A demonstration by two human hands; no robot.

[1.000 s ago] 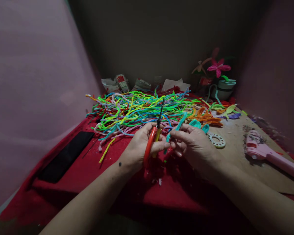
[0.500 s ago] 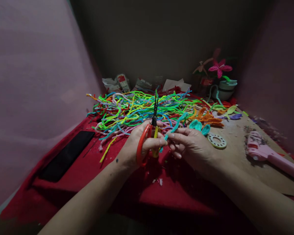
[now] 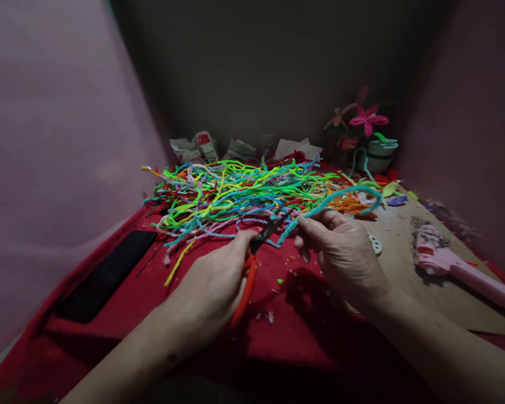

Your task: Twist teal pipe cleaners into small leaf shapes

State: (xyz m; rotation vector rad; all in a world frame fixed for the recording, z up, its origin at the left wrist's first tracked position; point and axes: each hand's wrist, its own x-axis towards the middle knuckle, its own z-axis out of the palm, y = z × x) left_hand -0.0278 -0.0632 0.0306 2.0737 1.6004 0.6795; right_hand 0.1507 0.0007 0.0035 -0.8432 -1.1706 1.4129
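Left hand (image 3: 210, 286) lies low over the red cloth (image 3: 303, 331), knuckles up, fingers closed round the red handles of the scissors (image 3: 252, 264). The dark blades point up and to the right, toward the right hand (image 3: 345, 252). That hand is held palm down with wrist raised; thumb and forefinger pinch the teal pipe cleaner (image 3: 334, 197) near its lower end. From the pinch the stem arcs up to the right and curls over at its far tip, above the near right edge of the pile. The blade tips sit just beside the stem's lower end; contact cannot be confirmed, nor whether the blades are parted. One container is noted: a pale round pot (image 3: 381, 154) at the far right, holding a pink flower (image 3: 368, 119) on a stem. The cloth is soft and strewn with small clippings. The pile of pipe cleaners (image 3: 235, 191) is a loose tangle of fuzzy stems in green, yellow, blue, pink and orange. A brown board (image 3: 404, 258) lies flat on the right, bearing a glossy pink glue gun (image 3: 458, 269). A black flat slab (image 3: 105, 275) rests at the left. A white perforated ring (image 3: 375, 243) shows partly behind the right hand.
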